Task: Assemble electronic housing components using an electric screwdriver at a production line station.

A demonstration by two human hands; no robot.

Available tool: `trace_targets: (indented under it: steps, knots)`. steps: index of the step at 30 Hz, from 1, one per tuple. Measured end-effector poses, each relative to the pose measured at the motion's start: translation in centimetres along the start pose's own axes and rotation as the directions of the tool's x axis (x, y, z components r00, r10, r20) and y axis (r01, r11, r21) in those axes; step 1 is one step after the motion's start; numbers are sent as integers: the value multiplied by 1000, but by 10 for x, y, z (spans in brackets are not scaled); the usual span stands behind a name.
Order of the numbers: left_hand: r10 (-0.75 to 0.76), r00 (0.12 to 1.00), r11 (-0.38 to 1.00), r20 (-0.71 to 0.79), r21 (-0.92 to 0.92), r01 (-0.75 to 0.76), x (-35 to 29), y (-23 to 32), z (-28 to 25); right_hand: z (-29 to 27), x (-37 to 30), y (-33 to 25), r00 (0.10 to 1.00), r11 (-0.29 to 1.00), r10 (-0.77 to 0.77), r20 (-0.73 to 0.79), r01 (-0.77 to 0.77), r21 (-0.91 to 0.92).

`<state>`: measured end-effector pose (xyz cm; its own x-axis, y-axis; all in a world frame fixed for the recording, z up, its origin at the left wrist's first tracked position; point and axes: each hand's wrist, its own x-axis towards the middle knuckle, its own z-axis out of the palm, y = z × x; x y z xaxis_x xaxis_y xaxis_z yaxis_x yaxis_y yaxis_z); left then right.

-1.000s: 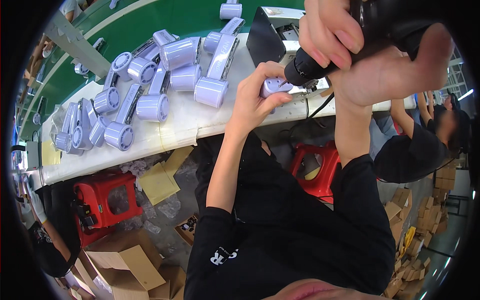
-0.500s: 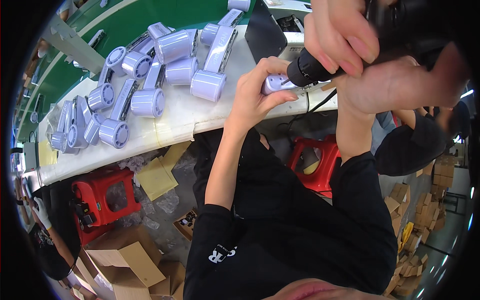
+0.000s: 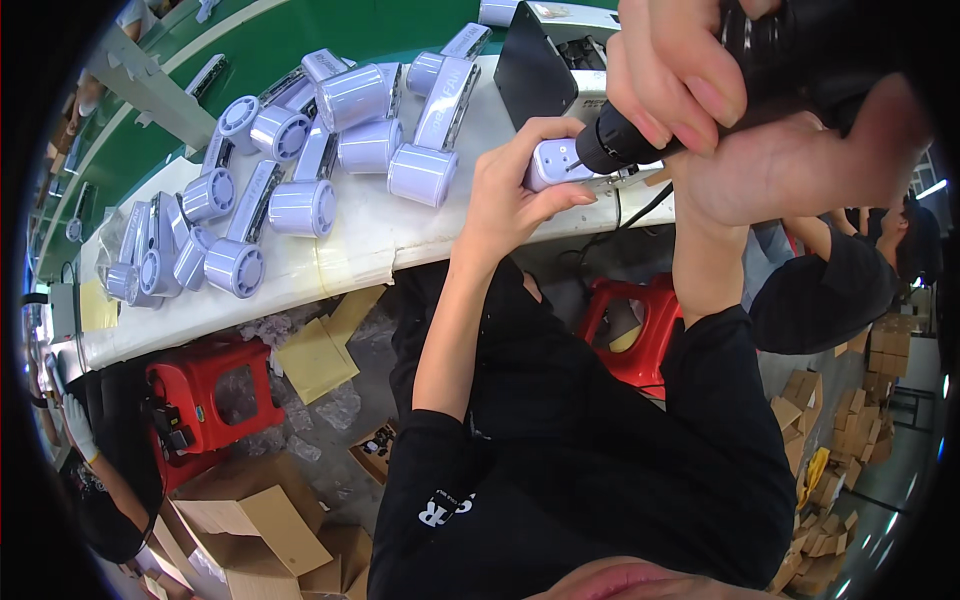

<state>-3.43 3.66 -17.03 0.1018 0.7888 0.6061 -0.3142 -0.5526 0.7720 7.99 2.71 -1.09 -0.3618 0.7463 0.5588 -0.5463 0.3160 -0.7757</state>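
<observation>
My left hand (image 3: 500, 195) is wrapped round a lavender plastic housing (image 3: 546, 172) over the white table's edge, its end face with small holes turned up. It looks like one of the handheld fans, though most of it is hidden behind my hands. From the right, my right hand (image 3: 735, 170) grips a black electric screwdriver (image 3: 604, 143), whose thin bit meets or nearly meets that end face. To the left, several lavender handheld fans (image 3: 424, 172) lie in a loose group, their round heads toward me.
A dark panel (image 3: 535, 70) stands behind my left hand. A green conveyor belt (image 3: 290, 30) runs beyond the white table (image 3: 345, 250). Red stools (image 3: 215, 385) and open cardboard boxes (image 3: 250, 515) sit below. A co-worker in black (image 3: 825, 290) is at the right; a gloved hand (image 3: 78, 425) shows far left.
The view has shifted slightly, so the fans sit a little further right and lower. The housing's end face shows a bit more. Both hands keep their holds.
</observation>
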Motion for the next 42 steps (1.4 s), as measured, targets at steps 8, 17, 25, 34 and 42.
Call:
trace_targets:
  steps: [8,17,25,34,42]
  knots:
    - [-38,999,993,-34,109,41,-2,9,0,10,6,-3,995,996,-75,67,78,-44]
    - [-88,996,946,-9,311,87,5,16,8,-2,18,-21,971,965,-238,36,240,-103]
    - [2,1000,892,-17,452,6,71,81,-7,-151,-48,-77,931,731,-328,-161,142,-668]
    - [-337,902,90,271,962,-256,276,-96,-94,-284,-73,-27,859,-15,-112,-500,-504,-863]
    - [-672,735,-17,86,991,-132,344,-189,-68,-289,-78,-17,846,26,-50,-530,-529,-848]
